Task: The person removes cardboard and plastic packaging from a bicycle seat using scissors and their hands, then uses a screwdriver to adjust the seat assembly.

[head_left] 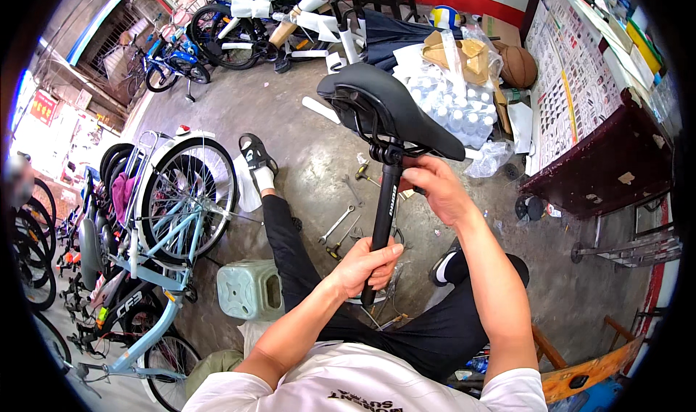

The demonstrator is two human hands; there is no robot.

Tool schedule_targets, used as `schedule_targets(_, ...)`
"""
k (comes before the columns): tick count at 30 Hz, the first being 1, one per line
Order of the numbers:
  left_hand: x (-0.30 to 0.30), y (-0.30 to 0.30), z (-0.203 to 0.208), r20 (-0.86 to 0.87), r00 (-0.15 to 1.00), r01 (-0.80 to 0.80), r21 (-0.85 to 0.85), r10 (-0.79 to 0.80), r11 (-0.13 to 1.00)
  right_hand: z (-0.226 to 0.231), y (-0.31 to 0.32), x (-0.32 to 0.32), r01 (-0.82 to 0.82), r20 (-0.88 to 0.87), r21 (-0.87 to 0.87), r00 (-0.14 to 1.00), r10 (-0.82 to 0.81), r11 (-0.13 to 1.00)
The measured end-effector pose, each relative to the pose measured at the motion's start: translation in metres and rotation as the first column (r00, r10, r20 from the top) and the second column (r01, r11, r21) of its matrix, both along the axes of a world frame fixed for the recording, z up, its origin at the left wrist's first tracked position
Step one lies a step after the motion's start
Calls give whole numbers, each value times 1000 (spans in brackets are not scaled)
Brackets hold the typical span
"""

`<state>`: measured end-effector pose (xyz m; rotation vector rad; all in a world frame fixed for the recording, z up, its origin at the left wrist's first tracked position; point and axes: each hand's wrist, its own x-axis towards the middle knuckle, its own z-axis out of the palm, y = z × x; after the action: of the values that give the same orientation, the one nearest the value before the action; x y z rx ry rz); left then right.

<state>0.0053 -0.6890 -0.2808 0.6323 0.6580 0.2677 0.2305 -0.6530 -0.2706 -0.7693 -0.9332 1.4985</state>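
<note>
1. Saddle (pixel 417 111), black, tops a black seat post (pixel 385 209); the joined piece is held up above the grey floor (pixel 217 107), in front of the torso (pixel 341 372), with no surface carrying it.
2. Judged as the key relation: the clamp (pixel 386 151) under the saddle lies just left of the right hand's fingers, making the right hand (pixel 444 191) the nearer one; the left hand (pixel 360 268) is at the post's other end.
3. The post's long axis runs nearly upright in view, its lower end tipped slightly left and toward the torso. The saddle crosses its top, the narrower end, seemingly the nose, pointing right and somewhat toward the person.
4. Left fingers wrap the post just above its lower end, thumb across it.
5. Right fingers bend beside the post's top; whether they pinch a small dark part there, I cannot tell.
6. On the floor, left of the post, lies a spanner (pixel 336 224).
7. Farther out, a pale green stool (pixel 246 289) stands to the left, a light-blue bicycle (pixel 156 331) beyond it; bottles (pixel 475 125) sit toward the floor's far right.
</note>
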Motion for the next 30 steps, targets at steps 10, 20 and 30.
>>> schedule_targets(10,26,1,-12,-398,878,-130,337,266,932,-5,5,-4,222,284,-193,945,-162,956)
schedule_targets(20,25,3,-34,-521,621,171,819,586,547,-21,4,-8,330,307,-240,918,-251,913)
schedule_targets(30,22,10,-9,7,983,-181,41,181,983,-30,1,-13,115,-296,-259,936,-192,959)
